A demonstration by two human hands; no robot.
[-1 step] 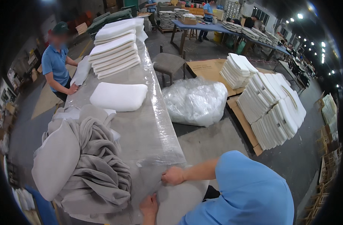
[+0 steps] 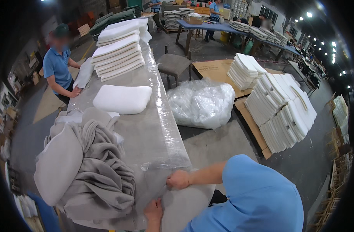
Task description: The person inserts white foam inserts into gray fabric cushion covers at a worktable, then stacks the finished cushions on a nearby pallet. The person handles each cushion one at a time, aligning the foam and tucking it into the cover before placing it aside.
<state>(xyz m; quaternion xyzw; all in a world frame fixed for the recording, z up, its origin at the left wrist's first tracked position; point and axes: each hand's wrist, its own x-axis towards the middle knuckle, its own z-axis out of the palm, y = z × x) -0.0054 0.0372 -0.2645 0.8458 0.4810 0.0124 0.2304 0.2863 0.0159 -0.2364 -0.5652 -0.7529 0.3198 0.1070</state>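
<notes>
A light grey cushion cover (image 2: 192,203) lies at the near edge of the table, close to my body. My right hand (image 2: 178,179) is closed on its far left edge, the fingers pinching the fabric. Nearer to me, my left hand (image 2: 153,210) is also closed on the cover's left edge. What lies under the fingers is hidden. To the left of both hands rises a heap of grey fabric covers (image 2: 103,174), with a plump grey cushion (image 2: 59,164) leaning on its left side. Farther up the table rests a single white foam pad (image 2: 123,99).
A stack of white foam pads (image 2: 117,56) stands at the table's far end, where a co-worker (image 2: 59,65) handles a grey piece. Right of the plastic-covered table (image 2: 161,116) are a chair (image 2: 175,65), a clear bag of white stuffing (image 2: 202,104) and more foam stacks (image 2: 281,112) on cardboard.
</notes>
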